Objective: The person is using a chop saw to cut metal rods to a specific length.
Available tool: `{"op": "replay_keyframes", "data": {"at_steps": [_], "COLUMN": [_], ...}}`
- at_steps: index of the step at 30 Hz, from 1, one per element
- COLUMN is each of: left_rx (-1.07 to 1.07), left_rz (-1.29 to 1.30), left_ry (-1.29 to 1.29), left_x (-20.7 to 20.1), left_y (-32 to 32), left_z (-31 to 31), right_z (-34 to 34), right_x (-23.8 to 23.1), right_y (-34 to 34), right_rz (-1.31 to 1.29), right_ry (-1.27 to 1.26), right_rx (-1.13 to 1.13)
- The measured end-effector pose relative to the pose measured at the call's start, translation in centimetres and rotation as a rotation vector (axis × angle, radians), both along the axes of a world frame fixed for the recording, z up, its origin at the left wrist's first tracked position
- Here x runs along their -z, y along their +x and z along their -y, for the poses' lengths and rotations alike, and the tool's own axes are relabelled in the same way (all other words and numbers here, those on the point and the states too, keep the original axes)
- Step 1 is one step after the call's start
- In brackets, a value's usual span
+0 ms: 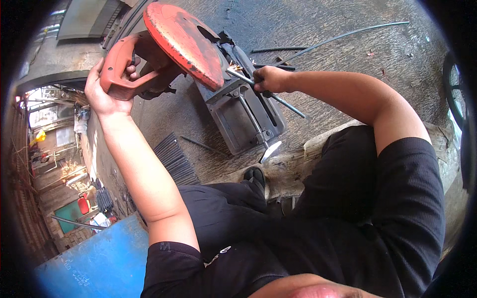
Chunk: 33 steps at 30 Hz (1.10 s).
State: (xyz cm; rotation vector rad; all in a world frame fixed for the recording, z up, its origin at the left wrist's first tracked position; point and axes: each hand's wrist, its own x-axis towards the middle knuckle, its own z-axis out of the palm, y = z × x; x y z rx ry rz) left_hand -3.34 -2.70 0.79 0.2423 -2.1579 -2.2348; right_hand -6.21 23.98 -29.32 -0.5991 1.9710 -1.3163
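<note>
A chop saw with a worn red blade guard (184, 42) and a dark base (243, 119) sits on the concrete floor. My left hand (107, 84) grips its red handle (119, 67). My right hand (271, 79) holds a thin grey metal rod (285, 104) that lies across the saw's base under the blade. A few small sparks show by the blade near the rod.
A bundle of cut dark rods (174, 159) lies on the floor left of the saw base. Long rods (348, 35) lie beyond it. A blue surface (99, 258) is at lower left, a wheel (454, 94) at the right rim. My black shoe (254, 176) is near the base.
</note>
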Motion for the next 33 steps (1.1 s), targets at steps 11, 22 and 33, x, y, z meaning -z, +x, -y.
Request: {"op": "replay_keyframes", "data": {"at_steps": [11,22,33], "left_rx": [-0.011,-0.028,-0.068], "left_rz": [0.000,0.006,0.010], "left_ry": [-0.006,-0.016,-0.027], "left_x": [0.03,0.08,0.10], "left_y": [-0.14,-0.09,-0.04], "left_z": [0.39,0.31,-0.03], "right_z": [-0.18,0.08,0.53], "right_x": [-0.16,0.23,0.47], "right_y": [0.00,-0.27,-0.63], "right_rz": [0.181,0.208,-0.048], "right_ry": [-0.108,-0.066,0.019], "right_rx": [0.027,0.064,0.217]}}
